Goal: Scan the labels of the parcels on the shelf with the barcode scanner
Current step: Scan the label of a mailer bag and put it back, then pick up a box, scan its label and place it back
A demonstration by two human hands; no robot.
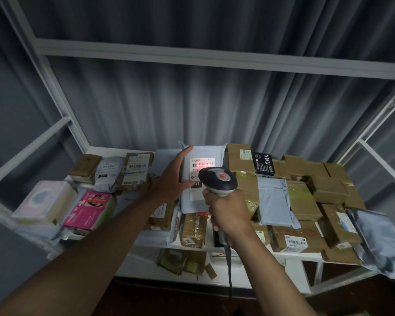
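A pale grey mailer parcel (211, 153) stands tilted up at the middle of the shelf (146, 241). My left hand (172, 179) grips its left edge, thumb on the front. Its white label (202, 166) faces me, and a red scan line glows across the barcode. My right hand (228, 213) holds the black and grey barcode scanner (218, 180) just in front of the label's lower part, with its cable (229, 274) hanging down.
Many brown cardboard boxes (306, 201) and another grey mailer (274, 201) crowd the shelf's right side. Labelled parcels (136, 171), a pink box (89, 208) and a pale box (43, 201) lie at the left. White shelf frame bars (55, 92) rise around; a silver bag (379, 242) overhangs the right edge.
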